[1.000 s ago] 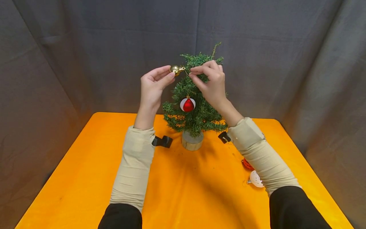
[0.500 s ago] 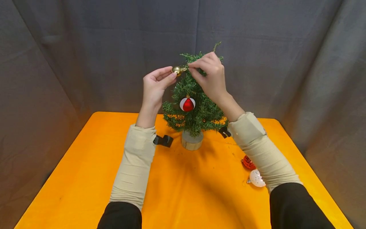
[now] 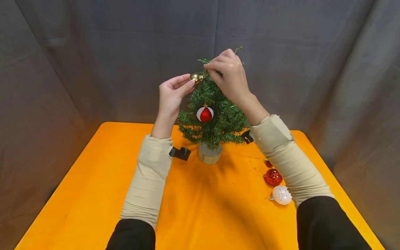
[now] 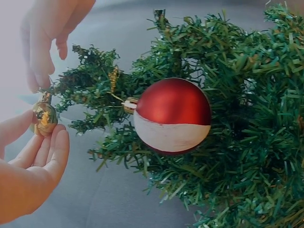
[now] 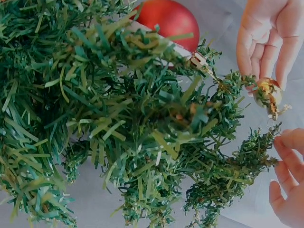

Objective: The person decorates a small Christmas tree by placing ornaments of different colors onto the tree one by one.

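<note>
My left hand [image 3: 171, 95] pinches a small gold bauble [image 3: 196, 78] between thumb and fingertips, beside the upper branches of a small artificial Christmas tree [image 3: 215, 128]. Just above the bauble's cap, my right hand [image 3: 230, 78] has thumb and forefinger together; they pinch the bauble's thin hanging loop, which is hardly visible. In the right wrist view, those right fingers [image 5: 289, 142] lie close to a branch tip, and the gold bauble [image 5: 268, 95] is next to it. A red and white bauble [image 3: 205, 114] hangs on the front of the tree.
The tree stands on a round wooden base [image 3: 210, 154] on an orange tabletop [image 3: 93, 194]. At the right lie a glittery red bauble [image 3: 273, 177], a white speckled bauble [image 3: 282, 195] and a small dark red bauble [image 3: 268, 164]. A grey curtain [image 3: 140, 45] hangs behind.
My right hand has risen a little over the treetop. The left hand has shifted slightly right with the gold bauble, nearer to the branches. The right forearm now uncovers more of the baubles on the table.
</note>
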`<state>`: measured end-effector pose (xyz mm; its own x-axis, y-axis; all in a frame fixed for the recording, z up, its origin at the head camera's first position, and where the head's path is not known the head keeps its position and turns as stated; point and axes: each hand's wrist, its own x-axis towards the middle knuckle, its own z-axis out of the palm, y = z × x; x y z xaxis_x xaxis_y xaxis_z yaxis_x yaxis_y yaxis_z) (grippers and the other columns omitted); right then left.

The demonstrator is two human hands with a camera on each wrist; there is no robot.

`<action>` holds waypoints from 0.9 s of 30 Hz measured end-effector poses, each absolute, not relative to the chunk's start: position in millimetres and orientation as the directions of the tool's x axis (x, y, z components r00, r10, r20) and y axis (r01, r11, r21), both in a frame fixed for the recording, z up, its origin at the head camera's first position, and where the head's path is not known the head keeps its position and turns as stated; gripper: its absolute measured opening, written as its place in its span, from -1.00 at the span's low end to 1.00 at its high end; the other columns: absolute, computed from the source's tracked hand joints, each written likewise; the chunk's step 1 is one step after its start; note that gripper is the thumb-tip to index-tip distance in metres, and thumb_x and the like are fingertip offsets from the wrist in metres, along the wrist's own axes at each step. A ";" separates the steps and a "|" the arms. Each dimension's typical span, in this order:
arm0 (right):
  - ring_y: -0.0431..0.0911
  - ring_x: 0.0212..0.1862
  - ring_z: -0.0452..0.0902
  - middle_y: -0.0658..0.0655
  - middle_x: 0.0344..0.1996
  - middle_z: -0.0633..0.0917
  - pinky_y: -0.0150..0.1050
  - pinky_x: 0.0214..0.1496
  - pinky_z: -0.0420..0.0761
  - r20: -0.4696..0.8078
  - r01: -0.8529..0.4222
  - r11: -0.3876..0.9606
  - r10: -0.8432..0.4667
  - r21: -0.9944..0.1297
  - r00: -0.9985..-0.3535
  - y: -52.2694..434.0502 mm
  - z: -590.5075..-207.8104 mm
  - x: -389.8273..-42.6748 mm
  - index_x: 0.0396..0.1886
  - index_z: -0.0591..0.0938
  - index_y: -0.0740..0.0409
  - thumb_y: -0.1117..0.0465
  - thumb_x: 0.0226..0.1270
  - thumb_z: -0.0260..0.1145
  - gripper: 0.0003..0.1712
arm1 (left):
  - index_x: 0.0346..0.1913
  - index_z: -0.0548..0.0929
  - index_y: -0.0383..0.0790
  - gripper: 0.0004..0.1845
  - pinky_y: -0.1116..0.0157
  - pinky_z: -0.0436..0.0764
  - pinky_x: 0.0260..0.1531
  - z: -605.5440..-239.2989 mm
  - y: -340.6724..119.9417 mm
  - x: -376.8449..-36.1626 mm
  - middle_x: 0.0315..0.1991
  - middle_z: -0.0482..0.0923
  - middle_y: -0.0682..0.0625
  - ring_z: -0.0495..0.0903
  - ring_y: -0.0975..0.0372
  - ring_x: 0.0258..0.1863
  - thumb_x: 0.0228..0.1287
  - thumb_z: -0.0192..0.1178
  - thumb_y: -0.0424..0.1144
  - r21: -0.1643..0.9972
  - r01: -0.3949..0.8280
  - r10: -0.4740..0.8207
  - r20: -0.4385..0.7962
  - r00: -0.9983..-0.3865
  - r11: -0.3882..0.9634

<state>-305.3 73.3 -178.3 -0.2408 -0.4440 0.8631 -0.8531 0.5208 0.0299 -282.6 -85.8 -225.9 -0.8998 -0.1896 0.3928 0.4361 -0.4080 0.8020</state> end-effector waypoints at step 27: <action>0.04 -0.25 0.40 0.18 -0.37 0.66 -0.14 -0.15 0.38 0.809 -0.833 0.553 -0.488 -0.004 -0.328 81.0 -173.1 -314.7 -0.34 0.70 0.29 0.39 0.20 0.16 -0.81 | -0.13 0.55 -0.57 -0.71 0.21 0.56 -0.24 -228.6 -75.4 -298.4 -0.41 0.58 -0.13 0.61 0.17 -0.42 0.02 0.21 -0.56 0.846 0.424 -0.235 0.362 -0.902 -0.323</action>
